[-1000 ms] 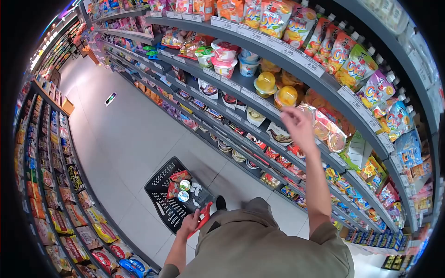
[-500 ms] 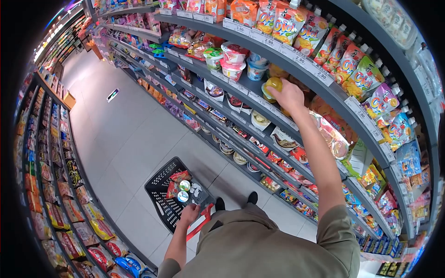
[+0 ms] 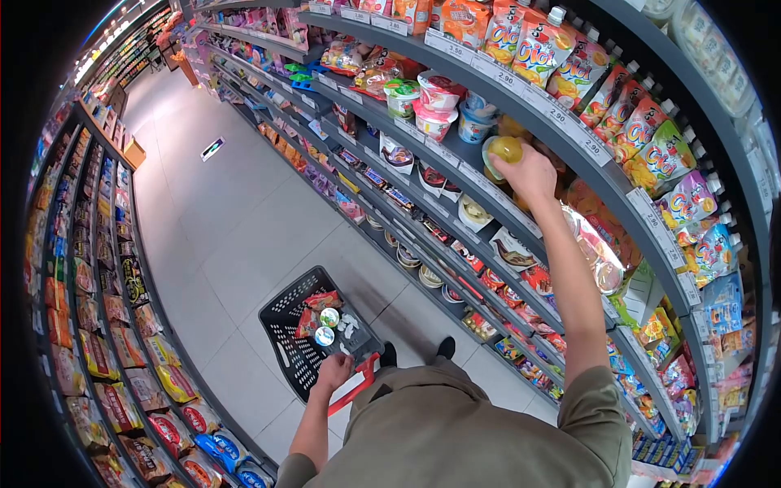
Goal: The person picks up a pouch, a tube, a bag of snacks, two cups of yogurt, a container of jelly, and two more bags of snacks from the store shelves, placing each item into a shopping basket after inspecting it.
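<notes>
On the right-hand shelf (image 3: 455, 159), my right hand (image 3: 527, 172) is closed round a yellow jelly cup (image 3: 506, 150) with a clear rim. Just left of that hand stand a blue-white cup (image 3: 475, 128) and a pink-white cup (image 3: 434, 122). My left hand (image 3: 334, 371) is closed low in the view, over the near edge of a black basket (image 3: 281, 319) with a red handle (image 3: 353, 389); exactly what its fingers grip is hidden. Inside the basket lie red packets (image 3: 309, 322), two round-lidded cups (image 3: 325, 336) and some small pale packets (image 3: 349, 327).
Pouches with spouts (image 3: 541, 50) line the shelf above my right arm. Lower right shelves hold cups and snack bars. Another shelf unit (image 3: 122, 346) with bagged snacks runs along the left. A floor sticker (image 3: 212, 148) lies on the grey tiles in the aisle.
The shelves, basket and my right hand with the yellow cup all appear slightly further right in the view. The cup is still in my right hand.
</notes>
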Demonstrator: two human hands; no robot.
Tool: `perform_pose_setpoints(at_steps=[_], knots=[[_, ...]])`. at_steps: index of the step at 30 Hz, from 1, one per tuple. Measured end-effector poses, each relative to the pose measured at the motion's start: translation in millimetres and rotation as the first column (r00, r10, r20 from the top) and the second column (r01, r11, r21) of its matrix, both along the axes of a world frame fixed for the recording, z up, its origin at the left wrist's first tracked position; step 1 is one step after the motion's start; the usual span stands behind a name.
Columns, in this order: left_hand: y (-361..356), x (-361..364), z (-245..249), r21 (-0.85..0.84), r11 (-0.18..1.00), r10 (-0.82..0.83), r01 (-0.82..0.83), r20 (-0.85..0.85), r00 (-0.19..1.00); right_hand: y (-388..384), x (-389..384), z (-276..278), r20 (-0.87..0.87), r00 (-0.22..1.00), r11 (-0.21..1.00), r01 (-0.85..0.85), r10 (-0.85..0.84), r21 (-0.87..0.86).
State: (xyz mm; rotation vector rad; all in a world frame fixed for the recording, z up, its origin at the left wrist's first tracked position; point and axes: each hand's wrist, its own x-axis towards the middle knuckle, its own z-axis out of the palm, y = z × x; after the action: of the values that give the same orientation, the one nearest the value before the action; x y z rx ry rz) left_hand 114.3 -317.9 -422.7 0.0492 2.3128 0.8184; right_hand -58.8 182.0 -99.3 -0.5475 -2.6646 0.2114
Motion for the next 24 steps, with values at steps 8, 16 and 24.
perform_pose_setpoints(at_steps=[8, 16, 24], knots=[[86.1, -55.5, 144.5, 0.653, 0.740, 0.176, -0.161, 0.043, 0.983, -60.5, 91.2, -47.3, -0.424, 0.903, -0.230, -0.427, -0.065, -0.875], [168.5, -64.7, 292.1, 0.873, 0.389, -0.002, 0.293, -0.318, 0.948, -155.1, 154.7, -80.6, -0.291, 0.950, -0.888, -0.227, -0.112, -0.400], [174.8, -55.9, 287.5, 0.906, 0.370, -0.108, 0.204, -0.177, 0.978, -158.0, 185.2, -92.2, -0.319, 0.938, -0.871, -0.265, -0.134, -0.414]])
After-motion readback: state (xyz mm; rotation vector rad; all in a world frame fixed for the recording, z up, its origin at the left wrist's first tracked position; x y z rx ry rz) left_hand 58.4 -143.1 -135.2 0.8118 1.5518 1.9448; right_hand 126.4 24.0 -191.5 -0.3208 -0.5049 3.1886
